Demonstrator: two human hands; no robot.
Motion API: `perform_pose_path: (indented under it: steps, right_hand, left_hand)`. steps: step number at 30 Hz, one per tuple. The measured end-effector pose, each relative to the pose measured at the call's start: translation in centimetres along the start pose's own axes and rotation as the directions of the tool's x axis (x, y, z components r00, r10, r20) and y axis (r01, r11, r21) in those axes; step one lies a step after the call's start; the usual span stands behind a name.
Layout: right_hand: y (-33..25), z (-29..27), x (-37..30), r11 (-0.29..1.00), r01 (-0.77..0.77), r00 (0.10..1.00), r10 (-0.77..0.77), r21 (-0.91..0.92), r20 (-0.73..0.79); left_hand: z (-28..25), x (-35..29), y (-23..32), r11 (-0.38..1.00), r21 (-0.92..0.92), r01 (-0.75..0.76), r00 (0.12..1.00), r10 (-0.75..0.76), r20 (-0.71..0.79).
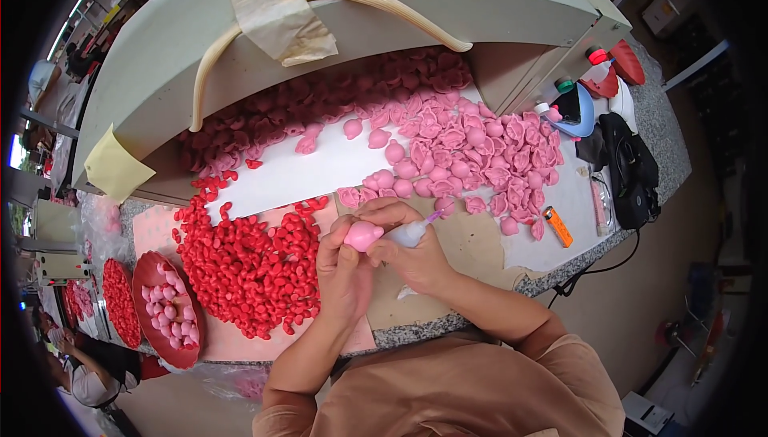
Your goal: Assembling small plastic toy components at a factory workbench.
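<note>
My left hand (340,265) pinches a round pink plastic piece (363,235) with a small knob, held over the brown sheet at the bench's front. Close against it, my right hand (420,261) grips a small translucent squeeze bottle (408,234) with a thin purple nozzle tip. The nozzle points up and to the right, away from the piece. Fingertips of both hands nearly meet around the piece. Beyond them lies a heap of pink petal-shaped shells and balls (480,149). To the left of my left hand spreads a pile of small red pieces (248,269).
A grey metal hood (384,17) arches over the back of the bench. At left stand a red bowl of pink pieces (170,313) and a container of red pieces (120,301). An orange lighter (558,227), a black bag (632,169) and capped bottles (565,86) lie right.
</note>
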State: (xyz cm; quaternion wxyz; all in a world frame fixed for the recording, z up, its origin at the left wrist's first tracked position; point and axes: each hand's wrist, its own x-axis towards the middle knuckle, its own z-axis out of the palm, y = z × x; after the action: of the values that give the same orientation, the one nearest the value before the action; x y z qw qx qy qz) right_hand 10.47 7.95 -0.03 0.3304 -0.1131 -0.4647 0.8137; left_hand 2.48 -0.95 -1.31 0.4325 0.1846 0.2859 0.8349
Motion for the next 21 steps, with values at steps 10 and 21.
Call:
perform_pose_path:
  steps: [10, 21]
  right_hand:
    - [-0.4, -0.6, -0.8, 0.986, 0.044, 0.999, -0.042, 0.159, -0.021]
    - [0.1, 0.8, -0.5, 0.861, -0.185, 0.982, 0.181, 0.473, 0.054]
  left_hand:
    - [0.2, 0.4, -0.9, 0.991, -0.106, 0.078, 0.993, -0.067, 0.101]
    - [0.6, -0.3, 0.3, 0.986, -0.154, 0.069, 0.996, -0.076, -0.036]
